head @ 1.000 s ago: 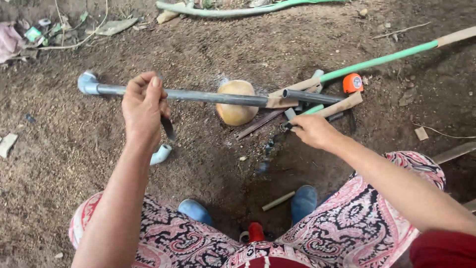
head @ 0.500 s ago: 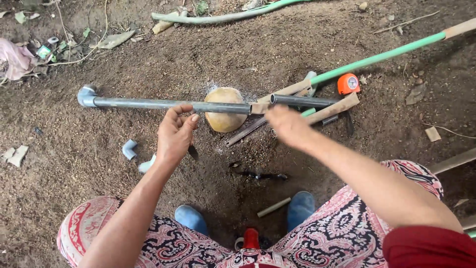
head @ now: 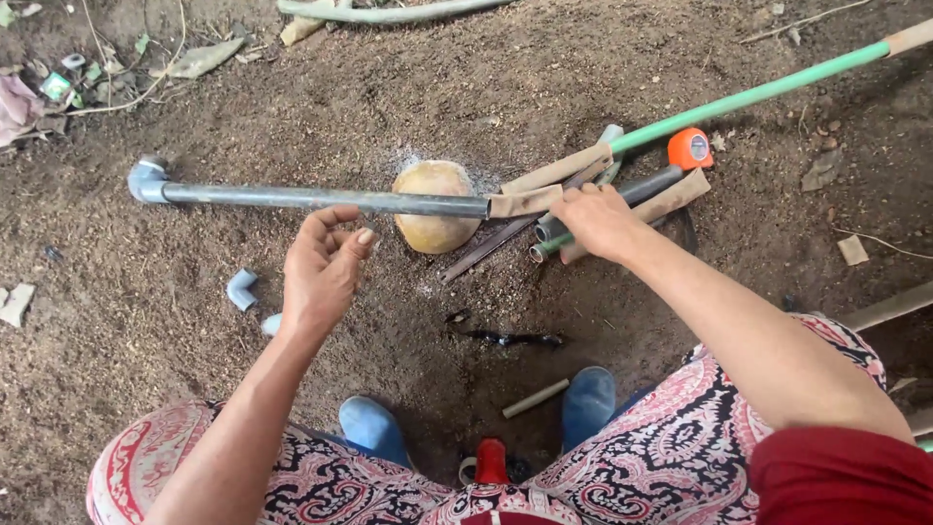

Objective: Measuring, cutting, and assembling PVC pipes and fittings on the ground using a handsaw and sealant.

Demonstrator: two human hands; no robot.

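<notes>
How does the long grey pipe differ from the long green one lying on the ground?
The grey pipe lies level across a round stone, with an elbow fitting at its far end; the green pipe slants away and has none visible. The right hand rests at the grey pipe's end. Both are long and slim.

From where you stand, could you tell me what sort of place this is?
Most likely an outdoor yard used as a rough plumbing work spot: bare dirt ground strewn with litter, a long grey pipe resting on a round stone, and a loose pipe elbow nearby.
</notes>
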